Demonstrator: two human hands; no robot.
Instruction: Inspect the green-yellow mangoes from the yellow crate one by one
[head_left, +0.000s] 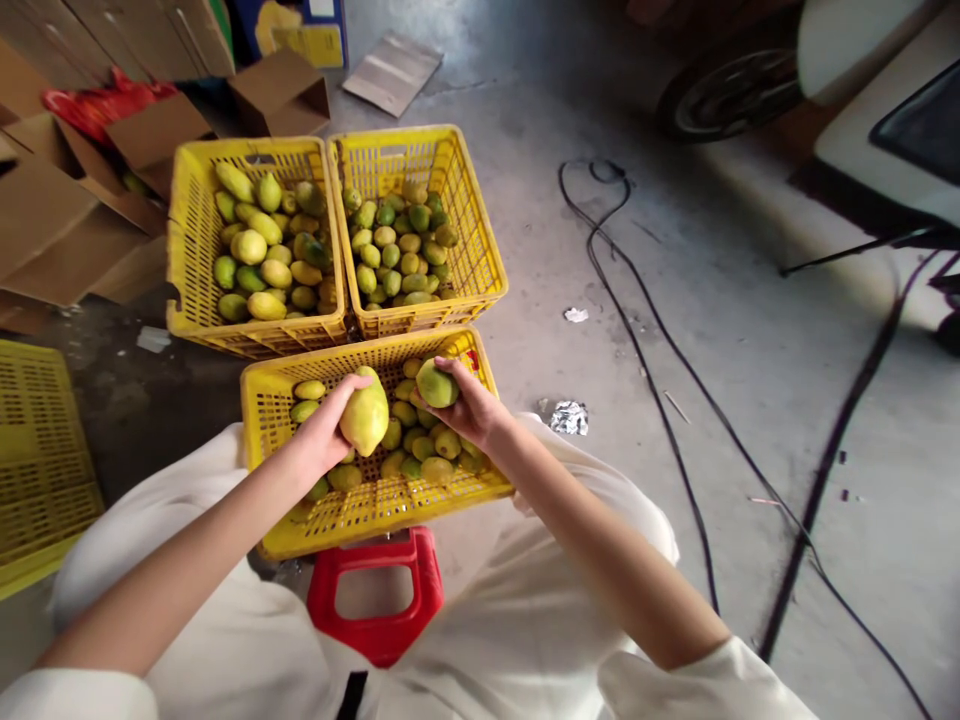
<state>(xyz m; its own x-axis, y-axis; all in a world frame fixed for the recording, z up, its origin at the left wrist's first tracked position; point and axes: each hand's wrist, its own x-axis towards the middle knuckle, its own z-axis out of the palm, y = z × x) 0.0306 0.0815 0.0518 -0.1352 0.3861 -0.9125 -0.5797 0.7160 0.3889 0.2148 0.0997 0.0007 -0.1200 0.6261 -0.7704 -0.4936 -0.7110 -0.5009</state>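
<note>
Near frame centre, above a yellow crate (450, 502), the half-curled left hand (330, 425) is holding a yellow fruit (365, 412) and the half-curled right hand (470, 402) a green fruit (436, 384), both seeming firm but bruisable, best cupped around the middle.

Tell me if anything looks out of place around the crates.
A crumpled silvery scrap lies on the floor right of the nearest fruit crate, apparently stray litter. Farther right, black cable trails loosely across the floor, which looks untidy.
</note>
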